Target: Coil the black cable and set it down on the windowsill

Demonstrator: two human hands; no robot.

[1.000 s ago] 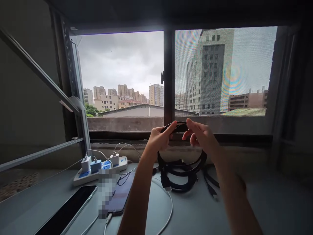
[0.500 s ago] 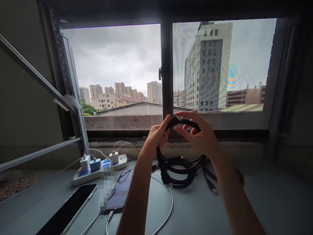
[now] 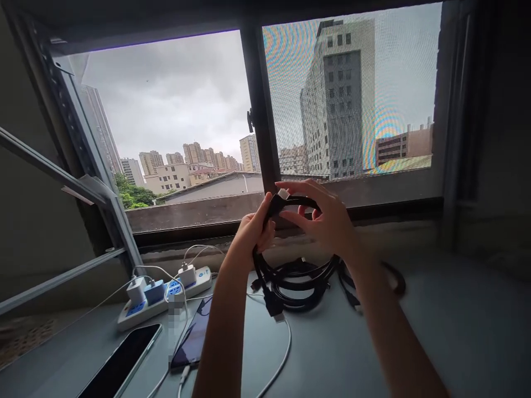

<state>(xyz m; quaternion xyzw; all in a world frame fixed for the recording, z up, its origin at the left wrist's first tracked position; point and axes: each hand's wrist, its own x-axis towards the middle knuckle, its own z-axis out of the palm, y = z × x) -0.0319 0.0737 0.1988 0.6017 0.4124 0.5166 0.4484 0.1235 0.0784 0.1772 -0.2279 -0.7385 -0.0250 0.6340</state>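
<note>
I hold a coil of black cable [image 3: 299,279] up in front of the window. My left hand [image 3: 251,231] is closed round the left side of the loops, thumb up against a connector near the top. My right hand [image 3: 327,221] curls its fingers over the top of the coil, pinching the cable by a light-tipped plug [image 3: 283,194]. The lower loops hang down to the grey desk [image 3: 332,354], with another plug end [image 3: 275,310] dangling at the bottom.
A white power strip [image 3: 166,293] with several chargers lies at the left by the sill. Two dark phones [image 3: 120,365] [image 3: 194,338] lie on the desk with white charging cables [image 3: 279,362]. More black cable [image 3: 394,279] lies behind my right wrist. A metal window frame [image 3: 103,204] stands at left.
The view has swung right and tilted. Both hands shifted slightly left with the coil, and my right fingers moved over the top of the loops toward the plug.
</note>
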